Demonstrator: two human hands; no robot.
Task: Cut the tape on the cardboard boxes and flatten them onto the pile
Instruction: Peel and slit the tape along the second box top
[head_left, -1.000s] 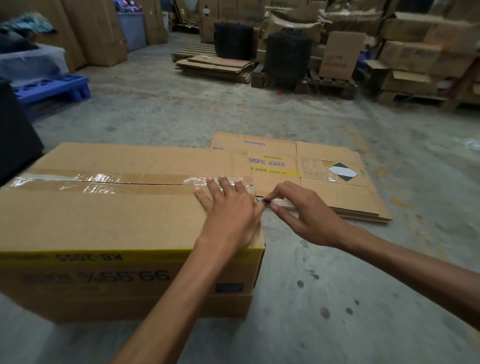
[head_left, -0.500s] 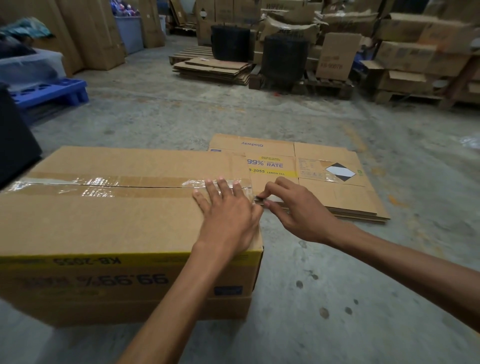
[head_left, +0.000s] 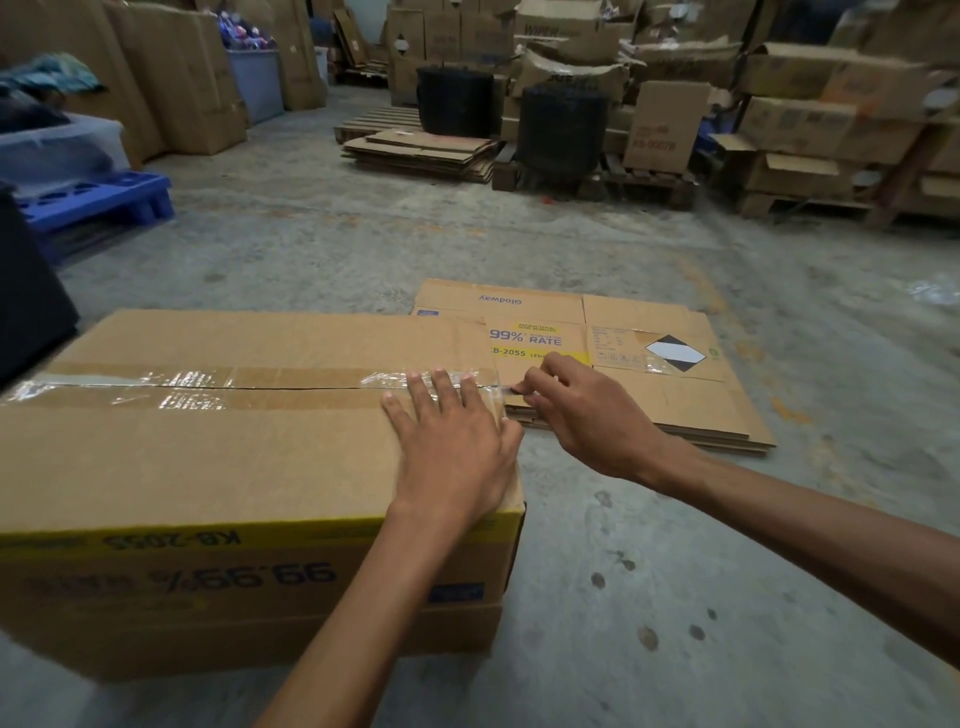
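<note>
A: Since the earlier frame, we note only a small change: the right hand (head_left: 587, 410) has edged closer to the box's end, and the left hand (head_left: 452, 447) has stayed where it was.

B: Nearest to us, we see the cardboard box (head_left: 208, 467) standing on the concrete floor (head_left: 675, 571), with the left hand laid flat on its top at the right end, fingers spread and gripping nothing.

A: We mark the tape (head_left: 208, 387) running along the centre seam of the lid; the left fingertips rest on its right end.

B: Just beside them, the right hand is pinched, thumb against forefinger, at the point where the tape meets the box's edge. We cannot tell whether it grips a blade or only the tape.

A: Beyond the hands, we find the pile of flattened boxes (head_left: 675, 405) lying on the floor, touching the box's far right corner.

B: Farther off, we see a blue pallet (head_left: 104, 202) at left, a second stack of flat cardboard (head_left: 426, 150), and two black crates (head_left: 561, 130) on wooden pallets before stacked cartons.
</note>
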